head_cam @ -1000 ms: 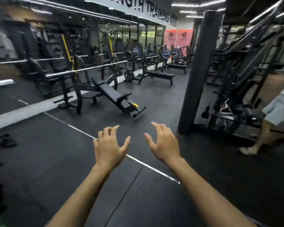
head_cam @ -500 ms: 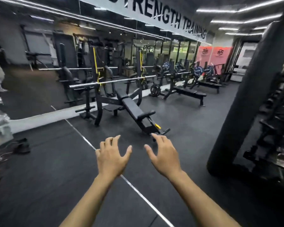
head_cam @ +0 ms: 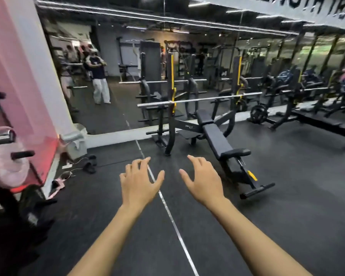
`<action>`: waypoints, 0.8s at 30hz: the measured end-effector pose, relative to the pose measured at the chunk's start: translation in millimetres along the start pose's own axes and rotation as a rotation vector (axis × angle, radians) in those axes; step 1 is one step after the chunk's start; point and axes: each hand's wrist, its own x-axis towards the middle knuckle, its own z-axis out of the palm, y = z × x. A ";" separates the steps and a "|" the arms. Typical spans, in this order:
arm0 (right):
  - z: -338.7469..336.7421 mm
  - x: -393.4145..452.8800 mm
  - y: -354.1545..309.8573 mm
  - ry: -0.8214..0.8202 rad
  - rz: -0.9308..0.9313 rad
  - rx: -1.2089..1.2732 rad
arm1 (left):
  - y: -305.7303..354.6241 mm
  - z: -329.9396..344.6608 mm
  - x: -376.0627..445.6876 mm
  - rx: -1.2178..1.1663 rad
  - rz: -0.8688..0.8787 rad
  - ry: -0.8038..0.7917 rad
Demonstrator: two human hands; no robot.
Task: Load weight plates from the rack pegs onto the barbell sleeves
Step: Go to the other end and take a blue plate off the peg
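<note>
A bare steel barbell (head_cam: 199, 100) lies across the yellow-marked uprights of a black incline bench (head_cam: 217, 139) ahead; both its sleeves carry nothing. My left hand (head_cam: 138, 183) and my right hand (head_cam: 203, 182) are stretched out in front of me over the floor, fingers spread and relaxed, holding nothing, well short of the bench. At the far left edge a pink plate (head_cam: 6, 170) sits behind a black peg (head_cam: 22, 154), with a chrome bar end (head_cam: 1, 137) above it. A black plate (head_cam: 258, 114) hangs low on the frame to the right.
A wall mirror (head_cam: 127, 66) runs behind the benches and reflects a person. A pink and white column (head_cam: 28, 76) stands at left, with shoes (head_cam: 90, 165) and a cable on the floor beside it. More benches (head_cam: 327, 122) stand right. A white floor line (head_cam: 167, 210) crosses the black mat.
The view has swung left: the incline bench and barbell are now ahead and closer, the black pillar has left the frame, the pink column and plate have appeared. Both hands stay open in front.
</note>
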 end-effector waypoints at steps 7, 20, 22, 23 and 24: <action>78.9 133.1 -15.3 -0.059 -0.226 0.122 | -47.5 25.3 89.2 0.142 -0.213 0.086; 221.8 369.2 -79.5 -0.073 -0.467 0.191 | -152.9 99.6 293.2 0.132 -0.417 0.185; 243.7 398.6 -88.5 -0.081 -0.503 0.219 | -168.5 111.0 314.3 0.160 -0.434 0.185; 256.1 413.4 -94.9 -0.091 -0.524 0.229 | -178.3 115.8 326.1 0.176 -0.449 0.195; 269.4 428.6 -102.2 -0.104 -0.541 0.243 | -190.2 120.5 338.8 0.192 -0.469 0.214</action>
